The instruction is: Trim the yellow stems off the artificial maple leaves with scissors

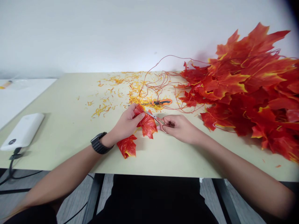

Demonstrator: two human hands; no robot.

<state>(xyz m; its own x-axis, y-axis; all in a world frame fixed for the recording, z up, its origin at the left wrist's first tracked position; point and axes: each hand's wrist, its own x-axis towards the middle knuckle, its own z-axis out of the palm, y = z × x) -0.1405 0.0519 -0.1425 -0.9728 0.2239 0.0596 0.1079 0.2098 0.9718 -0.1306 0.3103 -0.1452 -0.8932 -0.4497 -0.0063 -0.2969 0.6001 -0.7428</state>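
My left hand (127, 123), with a black watch on its wrist, pinches a red maple leaf (149, 126) near the middle of the table. Part of a red leaf (128, 146) with yellow edges shows below that hand. My right hand (179, 128) has its fingers in the handles of small copper-coloured scissors (160, 122). The scissors point up and left, their blades lying at the leaf's upper edge, close to my left fingertips. Whether the blades are parted is hard to tell.
A large heap of red leaves (235, 90) fills the right side, with thin red strings (161, 84) trailing left. Yellow and orange clippings (101, 109) and an orange-black tool handle (163, 102) lie behind my hands. A white power bank (24, 130) with a black cable is at the left.
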